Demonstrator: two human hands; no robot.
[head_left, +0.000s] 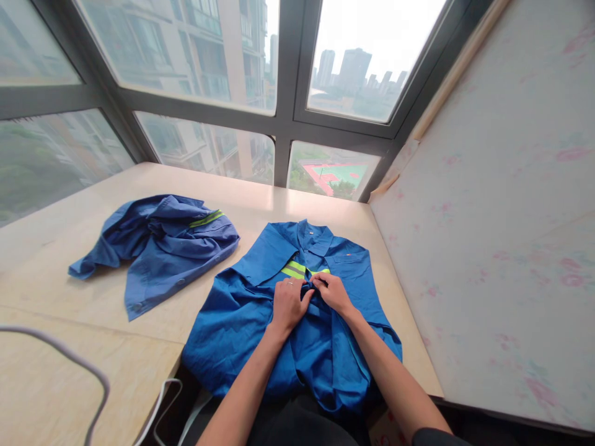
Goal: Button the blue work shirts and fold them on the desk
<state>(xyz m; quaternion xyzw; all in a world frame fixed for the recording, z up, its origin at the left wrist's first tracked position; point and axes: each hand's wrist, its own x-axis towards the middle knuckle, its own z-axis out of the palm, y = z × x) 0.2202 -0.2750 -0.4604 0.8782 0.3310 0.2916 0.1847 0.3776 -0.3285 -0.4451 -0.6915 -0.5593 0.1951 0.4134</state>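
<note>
A bright blue work jacket [242, 322] with a yellow-green reflective stripe lies spread front-up on the wooden table [83, 297], its hem hanging over the near edge. My left hand [289, 303] and my right hand [331, 290] meet at the middle of its front, just below the stripe. The fingers of both are curled and pinch the front edges of the cloth together. A ring shows on my left hand.
A second, darker blue jacket [158, 248] lies crumpled on the table to the left. A pale cable [88, 371] loops over the near left edge. A window [279, 80] runs along the back, and a pale flowered wall [502, 235] stands close on the right.
</note>
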